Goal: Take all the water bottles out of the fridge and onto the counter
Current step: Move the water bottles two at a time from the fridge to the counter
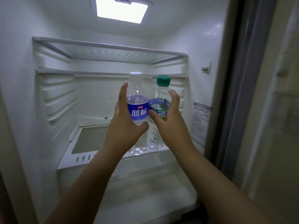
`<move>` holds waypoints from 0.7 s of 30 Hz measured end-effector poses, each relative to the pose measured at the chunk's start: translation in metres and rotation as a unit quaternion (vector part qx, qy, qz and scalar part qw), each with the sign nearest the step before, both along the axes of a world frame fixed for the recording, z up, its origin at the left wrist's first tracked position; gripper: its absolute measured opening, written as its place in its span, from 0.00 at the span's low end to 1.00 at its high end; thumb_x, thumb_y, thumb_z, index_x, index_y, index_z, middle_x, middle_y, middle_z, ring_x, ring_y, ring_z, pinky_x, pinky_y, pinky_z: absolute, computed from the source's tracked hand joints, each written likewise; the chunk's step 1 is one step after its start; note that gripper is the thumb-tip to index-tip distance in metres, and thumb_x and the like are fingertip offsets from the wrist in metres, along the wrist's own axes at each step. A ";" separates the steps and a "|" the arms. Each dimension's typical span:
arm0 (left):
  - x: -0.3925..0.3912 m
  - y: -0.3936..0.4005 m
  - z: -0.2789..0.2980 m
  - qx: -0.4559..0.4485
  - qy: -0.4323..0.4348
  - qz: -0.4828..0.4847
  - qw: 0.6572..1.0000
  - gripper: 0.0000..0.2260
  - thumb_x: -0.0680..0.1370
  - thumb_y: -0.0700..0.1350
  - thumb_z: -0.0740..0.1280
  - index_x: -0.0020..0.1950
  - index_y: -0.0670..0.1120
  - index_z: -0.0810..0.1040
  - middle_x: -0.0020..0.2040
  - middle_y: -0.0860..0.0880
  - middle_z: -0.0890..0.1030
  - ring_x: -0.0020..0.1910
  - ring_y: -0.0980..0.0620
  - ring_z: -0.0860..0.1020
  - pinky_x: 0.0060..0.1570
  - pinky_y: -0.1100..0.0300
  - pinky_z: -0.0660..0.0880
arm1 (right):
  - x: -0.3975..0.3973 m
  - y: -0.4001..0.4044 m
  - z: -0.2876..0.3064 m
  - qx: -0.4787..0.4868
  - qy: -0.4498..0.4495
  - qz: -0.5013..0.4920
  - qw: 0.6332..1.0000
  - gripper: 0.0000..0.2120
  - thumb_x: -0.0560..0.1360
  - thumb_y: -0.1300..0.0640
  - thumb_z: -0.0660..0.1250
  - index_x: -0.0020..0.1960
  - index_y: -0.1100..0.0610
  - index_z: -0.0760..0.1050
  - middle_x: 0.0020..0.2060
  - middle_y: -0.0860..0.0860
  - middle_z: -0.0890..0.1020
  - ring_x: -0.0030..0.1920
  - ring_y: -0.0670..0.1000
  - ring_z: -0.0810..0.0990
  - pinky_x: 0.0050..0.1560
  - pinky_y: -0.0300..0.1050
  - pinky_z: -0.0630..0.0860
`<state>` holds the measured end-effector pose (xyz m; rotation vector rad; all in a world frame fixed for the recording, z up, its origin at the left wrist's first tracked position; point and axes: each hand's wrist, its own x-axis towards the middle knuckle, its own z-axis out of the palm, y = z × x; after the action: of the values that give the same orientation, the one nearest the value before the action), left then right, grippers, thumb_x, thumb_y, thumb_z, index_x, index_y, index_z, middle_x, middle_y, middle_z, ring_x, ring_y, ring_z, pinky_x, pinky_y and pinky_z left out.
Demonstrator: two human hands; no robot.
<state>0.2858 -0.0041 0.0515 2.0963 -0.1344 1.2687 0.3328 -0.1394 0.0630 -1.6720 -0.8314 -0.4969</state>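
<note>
Two clear water bottles stand side by side on the fridge's lower glass shelf [90, 139]. The left one, a blue-label bottle [137, 101], has a white cap. The right one, a green-label bottle [159, 101], has a green cap. My left hand [123, 120] wraps around the blue-label bottle from its left side, thumb under the label. My right hand [168, 117] grips the green-label bottle from the right, fingers over its label. Both bottles are upright and touch each other. Their bases show near the shelf's front edge.
The fridge interior is white, with a lit ceiling lamp [121, 10], a bare upper glass shelf [113, 52] and ribbed side walls. A drawer cover [145, 175] lies below the lower shelf. The fridge's right wall and dark door seal [234, 94] stand close to my right arm.
</note>
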 end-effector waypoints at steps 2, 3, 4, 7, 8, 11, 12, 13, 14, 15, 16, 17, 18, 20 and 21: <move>-0.022 -0.020 0.007 0.029 0.008 -0.028 0.999 0.51 0.68 0.44 0.79 0.76 0.57 0.44 0.73 0.50 0.66 0.63 0.59 0.73 0.48 0.81 0.67 | -0.021 -0.028 0.000 -0.002 0.007 0.000 1.000 0.37 0.75 0.48 0.69 0.74 0.41 0.49 0.66 0.49 0.75 0.59 0.46 0.79 0.50 0.31 0.75; -0.033 -0.030 0.009 0.038 0.013 -0.046 0.998 0.52 0.67 0.44 0.79 0.77 0.57 0.44 0.71 0.55 0.65 0.61 0.65 0.72 0.47 0.83 0.66 | -0.033 -0.043 0.000 0.003 0.013 0.003 1.000 0.37 0.75 0.47 0.69 0.74 0.40 0.49 0.65 0.47 0.76 0.57 0.44 0.80 0.50 0.31 0.75; -0.043 -0.040 0.010 0.044 0.021 -0.068 0.996 0.53 0.66 0.44 0.79 0.77 0.57 0.45 0.69 0.61 0.64 0.58 0.71 0.71 0.46 0.83 0.66 | -0.045 -0.058 -0.001 0.008 0.018 0.003 1.000 0.37 0.75 0.47 0.70 0.74 0.39 0.50 0.64 0.46 0.77 0.56 0.42 0.80 0.49 0.31 0.76; -0.073 -0.073 0.013 0.061 0.018 -0.132 0.989 0.54 0.64 0.47 0.80 0.76 0.61 0.45 0.59 0.83 0.60 0.54 0.81 0.68 0.45 0.84 0.65 | -0.079 -0.104 -0.004 0.016 0.012 -0.018 1.000 0.36 0.73 0.48 0.71 0.72 0.37 0.53 0.55 0.34 0.78 0.51 0.32 0.79 0.44 0.24 0.73; -0.082 -0.090 0.013 0.062 0.014 -0.151 0.987 0.53 0.63 0.49 0.79 0.75 0.61 0.45 0.56 0.86 0.58 0.55 0.82 0.67 0.45 0.85 0.64 | -0.092 -0.123 -0.004 0.012 0.006 -0.033 0.999 0.35 0.73 0.47 0.71 0.71 0.37 0.54 0.52 0.29 0.77 0.50 0.29 0.78 0.43 0.22 0.71; -0.108 -0.133 0.020 0.037 0.009 -0.208 0.977 0.52 0.63 0.56 0.77 0.75 0.62 0.45 0.53 0.89 0.57 0.55 0.82 0.67 0.47 0.80 0.69 | -0.126 -0.168 0.001 -0.002 0.000 -0.076 0.997 0.36 0.72 0.46 0.71 0.72 0.37 0.53 0.47 0.26 0.75 0.49 0.29 0.78 0.44 0.23 0.72; -0.119 -0.149 0.021 0.030 0.015 -0.227 0.973 0.52 0.63 0.58 0.78 0.75 0.63 0.45 0.52 0.89 0.58 0.55 0.81 0.68 0.46 0.77 0.72 | -0.141 -0.185 0.003 -0.007 0.001 -0.089 0.996 0.37 0.72 0.45 0.71 0.72 0.38 0.53 0.47 0.27 0.75 0.49 0.30 0.79 0.45 0.25 0.73; -0.130 -0.163 0.022 0.023 0.023 -0.244 0.969 0.53 0.62 0.61 0.78 0.75 0.65 0.44 0.52 0.88 0.59 0.54 0.80 0.69 0.46 0.74 0.73 | -0.156 -0.202 0.004 -0.017 0.001 -0.105 0.994 0.37 0.71 0.44 0.70 0.73 0.38 0.53 0.47 0.27 0.75 0.49 0.31 0.79 0.46 0.27 0.75; -0.142 -0.177 0.022 0.019 0.031 -0.261 0.965 0.53 0.61 0.62 0.78 0.74 0.68 0.44 0.52 0.88 0.61 0.54 0.78 0.71 0.44 0.73 0.73 | -0.172 -0.218 0.005 -0.030 -0.002 -0.124 0.992 0.38 0.71 0.43 0.70 0.73 0.38 0.52 0.47 0.27 0.75 0.50 0.32 0.79 0.47 0.30 0.76; -0.154 -0.190 0.022 0.015 0.039 -0.275 0.960 0.52 0.61 0.60 0.78 0.73 0.71 0.45 0.52 0.86 0.63 0.53 0.76 0.73 0.42 0.73 0.74 | -0.189 -0.235 0.006 -0.040 -0.006 -0.141 0.989 0.38 0.70 0.42 0.70 0.73 0.38 0.53 0.45 0.25 0.74 0.50 0.32 0.79 0.48 0.31 0.77; -0.166 -0.203 0.022 0.011 0.047 -0.287 0.957 0.52 0.59 0.57 0.77 0.72 0.73 0.45 0.52 0.85 0.66 0.51 0.74 0.76 0.39 0.72 0.75 | -0.205 -0.250 0.007 -0.046 -0.006 -0.158 0.986 0.38 0.70 0.42 0.70 0.73 0.38 0.53 0.44 0.23 0.74 0.51 0.32 0.79 0.49 0.32 0.77; -0.178 -0.217 0.022 0.004 0.056 -0.299 0.952 0.52 0.58 0.54 0.75 0.71 0.74 0.46 0.53 0.82 0.69 0.50 0.72 0.78 0.39 0.70 0.76 | -0.224 -0.266 0.008 -0.049 -0.003 -0.175 0.983 0.38 0.70 0.40 0.70 0.73 0.37 0.53 0.43 0.22 0.74 0.51 0.32 0.79 0.50 0.35 0.78; -0.190 -0.230 0.021 -0.003 0.063 -0.311 0.948 0.52 0.57 0.53 0.75 0.71 0.75 0.47 0.54 0.77 0.72 0.49 0.69 0.79 0.39 0.68 0.77 | -0.241 -0.279 0.009 -0.054 0.000 -0.191 0.980 0.38 0.68 0.38 0.69 0.72 0.37 0.54 0.42 0.21 0.74 0.51 0.33 0.79 0.51 0.37 0.79; -0.210 -0.256 0.021 -0.009 0.066 -0.338 0.939 0.52 0.58 0.51 0.75 0.71 0.75 0.47 0.58 0.69 0.75 0.48 0.65 0.81 0.41 0.64 0.79 | -0.273 -0.305 0.010 -0.065 0.004 -0.226 0.972 0.39 0.65 0.33 0.65 0.72 0.35 0.53 0.43 0.23 0.74 0.50 0.33 0.80 0.50 0.39 0.80; -0.218 -0.270 0.021 -0.007 0.066 -0.354 0.933 0.52 0.58 0.50 0.75 0.71 0.75 0.48 0.58 0.67 0.76 0.48 0.65 0.81 0.42 0.62 0.79 | -0.289 -0.318 0.010 -0.067 0.007 -0.244 0.967 0.39 0.64 0.32 0.64 0.71 0.34 0.53 0.43 0.25 0.75 0.49 0.34 0.81 0.50 0.41 0.81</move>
<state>0.0675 -0.2743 0.0728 1.8462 -0.7451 0.6826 0.0441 -0.4571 0.0732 -2.0112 -0.4411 -0.7764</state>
